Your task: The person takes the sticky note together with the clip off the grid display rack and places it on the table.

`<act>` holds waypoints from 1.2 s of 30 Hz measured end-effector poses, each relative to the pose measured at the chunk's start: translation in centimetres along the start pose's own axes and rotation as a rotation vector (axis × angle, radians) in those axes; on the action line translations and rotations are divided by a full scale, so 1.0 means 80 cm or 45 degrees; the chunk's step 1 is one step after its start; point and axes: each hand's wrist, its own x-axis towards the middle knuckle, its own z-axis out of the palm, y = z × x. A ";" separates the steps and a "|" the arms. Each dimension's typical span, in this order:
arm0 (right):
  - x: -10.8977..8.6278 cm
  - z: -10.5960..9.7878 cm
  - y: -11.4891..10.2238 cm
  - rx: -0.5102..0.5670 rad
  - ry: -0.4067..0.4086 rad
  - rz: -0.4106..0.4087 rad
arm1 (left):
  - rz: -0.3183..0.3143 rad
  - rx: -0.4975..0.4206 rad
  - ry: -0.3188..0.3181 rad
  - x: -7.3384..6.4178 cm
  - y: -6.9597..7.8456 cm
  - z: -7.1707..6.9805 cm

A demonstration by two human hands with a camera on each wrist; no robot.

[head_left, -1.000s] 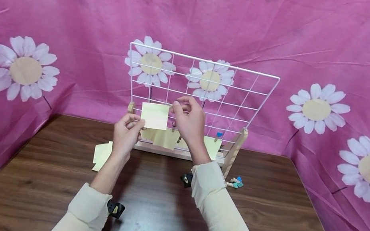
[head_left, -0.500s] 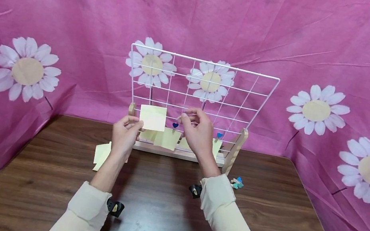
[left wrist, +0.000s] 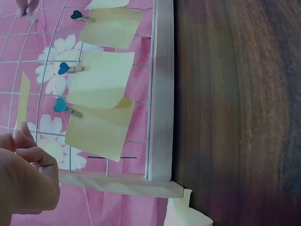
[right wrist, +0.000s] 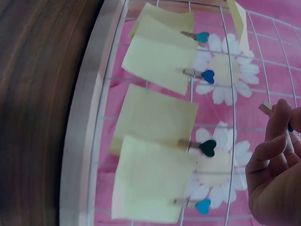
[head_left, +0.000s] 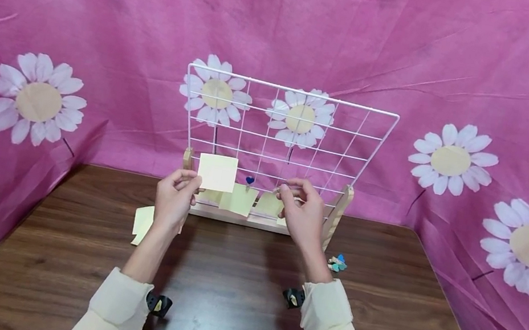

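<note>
My left hand [head_left: 175,197] pinches a pale yellow sticky note [head_left: 217,172] by its lower left corner, in front of the white wire grid [head_left: 399,117]. In the right wrist view my right hand [right wrist: 277,165] pinches a small wooden clothespin [right wrist: 265,108]; a bit of blue shows by its fingers. Several yellow notes hang along the grid's lower part under heart-topped clothespins, among them a dark green heart [right wrist: 207,148] and a blue heart [right wrist: 208,76]. From the head view, the right hand covers part of the rightmost hung note.
A wooden base with side posts [head_left: 343,206] supports the grid on the brown table [head_left: 223,297]. Loose yellow notes [head_left: 143,222] lie left, partly behind the left forearm. A little pile of heart clothespins [head_left: 337,264] lies right. Pink flowered cloth [head_left: 288,13] surrounds the table.
My right hand has moved right and down, away from the note in my left hand, uncovering the dark blue heart clothespin on the grid. The left hand with its note has sunk slightly.
</note>
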 end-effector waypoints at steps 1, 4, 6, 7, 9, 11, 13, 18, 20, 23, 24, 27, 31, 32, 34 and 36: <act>-0.003 -0.004 0.001 -0.009 0.013 0.004 | -0.002 0.022 -0.001 -0.001 0.000 -0.002; -0.010 -0.015 0.004 -0.034 0.042 -0.002 | -0.019 0.069 0.003 -0.004 0.000 -0.008; -0.013 -0.020 0.006 -0.045 0.057 0.002 | -0.028 0.091 0.002 -0.006 -0.001 -0.011; -0.014 -0.023 0.007 -0.047 0.061 0.000 | -0.027 0.096 -0.001 -0.006 -0.001 -0.013; -0.016 -0.027 0.012 -0.051 0.075 -0.007 | -0.030 0.106 -0.014 -0.008 -0.003 -0.017; -0.019 -0.031 0.013 -0.083 0.093 0.004 | -0.036 0.116 -0.034 -0.009 -0.004 -0.020; -0.021 -0.036 0.016 -0.114 0.112 0.005 | -0.056 0.126 -0.066 -0.011 -0.006 -0.023; -0.028 -0.049 0.026 -0.126 0.151 0.014 | -0.087 0.167 -0.102 -0.015 -0.007 -0.033; -0.030 -0.053 0.029 -0.124 0.166 0.015 | -0.092 0.185 -0.091 -0.016 -0.007 -0.036; -0.034 -0.057 0.034 -0.120 0.180 0.034 | -0.104 0.205 -0.082 -0.018 -0.006 -0.041; -0.035 -0.059 0.036 -0.119 0.185 0.051 | -0.107 0.214 -0.078 -0.019 -0.005 -0.042; -0.040 -0.064 0.041 -0.106 0.201 0.104 | -0.111 0.246 -0.073 -0.020 -0.004 -0.047; -0.046 -0.070 0.050 -0.084 0.228 0.141 | -0.138 0.288 -0.088 -0.022 -0.003 -0.052; -0.047 -0.072 0.052 -0.075 0.232 0.146 | -0.149 0.296 -0.095 -0.022 -0.004 -0.054; -0.049 -0.075 0.054 -0.071 0.233 0.153 | -0.171 0.308 -0.118 -0.023 -0.005 -0.056; -0.050 -0.078 0.056 -0.083 0.234 0.164 | -0.186 0.325 -0.142 -0.023 -0.005 -0.059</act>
